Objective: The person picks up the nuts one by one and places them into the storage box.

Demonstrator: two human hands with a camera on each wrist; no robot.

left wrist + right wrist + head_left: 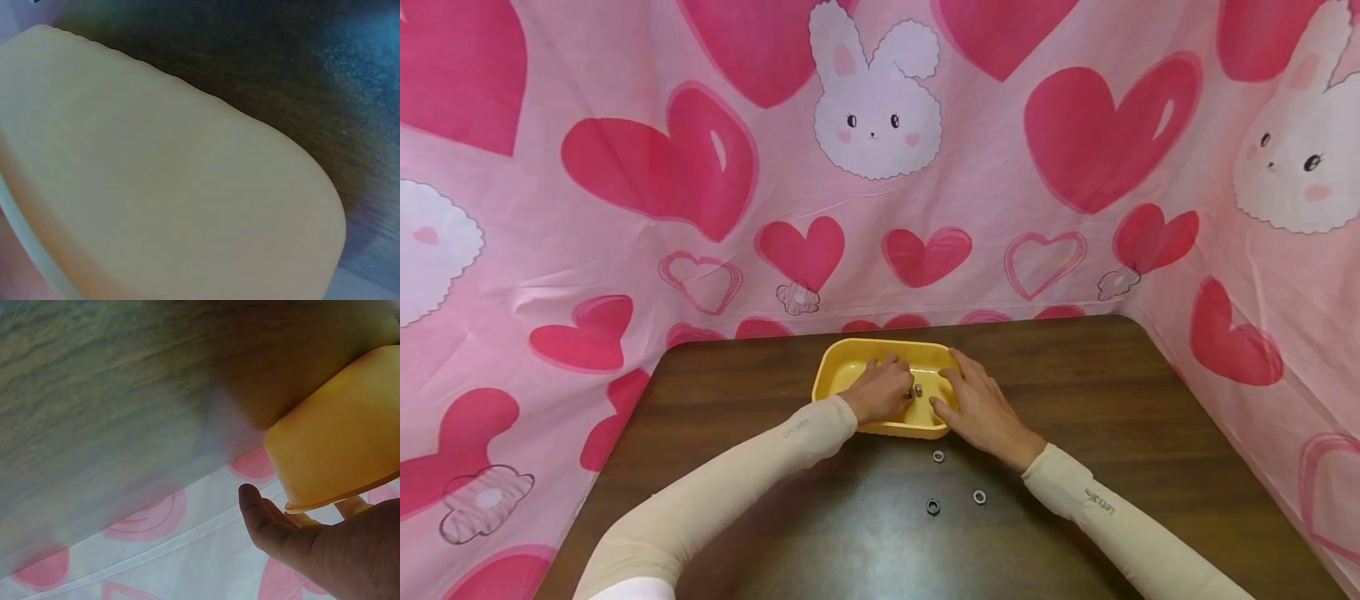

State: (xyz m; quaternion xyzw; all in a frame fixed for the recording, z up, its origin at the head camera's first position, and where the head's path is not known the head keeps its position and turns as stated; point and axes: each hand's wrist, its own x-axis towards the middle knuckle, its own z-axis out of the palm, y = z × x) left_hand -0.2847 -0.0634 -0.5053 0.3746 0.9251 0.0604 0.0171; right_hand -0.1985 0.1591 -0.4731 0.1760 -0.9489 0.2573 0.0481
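A shallow yellow tray (887,429) sits near the back of the table. My left hand (883,390) reaches down into it with bent fingers. By its fingertips are a small metal nut (918,389) and a second, partly covered nut (909,393); whether the fingers pinch that second one is hidden. At the tray's right end, my right hand (985,408) lies over the rim with fingers spread and the thumb toward the inside. The right wrist view shows its fingers (265,519) loosely extended beside the tray wall (337,431). Tray wall (169,175) fills most of the left wrist view.
Three loose nuts lie in front of the tray on the dark wooden table (737,500): a silver nut (938,457), another silver nut (980,497) and a darker nut (933,506). Pink cloth (872,250) with hearts and rabbits hangs behind and beside the table.
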